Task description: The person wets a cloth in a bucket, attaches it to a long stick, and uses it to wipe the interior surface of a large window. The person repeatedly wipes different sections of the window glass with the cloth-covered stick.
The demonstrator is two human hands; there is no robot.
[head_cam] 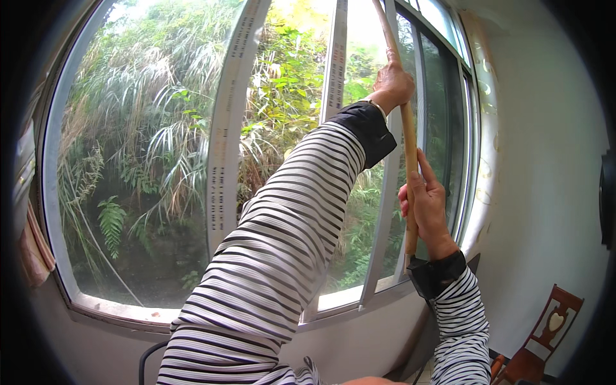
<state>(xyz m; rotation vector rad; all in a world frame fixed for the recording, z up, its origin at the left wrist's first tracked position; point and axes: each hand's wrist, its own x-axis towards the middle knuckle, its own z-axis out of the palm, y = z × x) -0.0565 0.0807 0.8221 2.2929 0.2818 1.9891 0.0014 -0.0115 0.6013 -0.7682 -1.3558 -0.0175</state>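
A long wooden pole (409,139) stands almost upright in front of a sliding window. My left hand (394,84) is wrapped around its upper stretch, with that arm raised across the view. Lower down, my right hand (428,207) holds the same pole between thumb and fingers, the index finger pointing up along it. The lower tip of the pole ends just above my right cuff, while its upper end runs out of view at the top. Right behind the pole is a window frame upright (387,192); whether the two touch, I cannot tell.
Frame strips (224,144) with printed writing cross the window. Grass and ferns (111,226) grow on the slope outside. A patterned curtain (483,144) hangs at the right, a pinkish one (36,250) at the left. A wooden chair (529,361) stands near the white wall (544,192).
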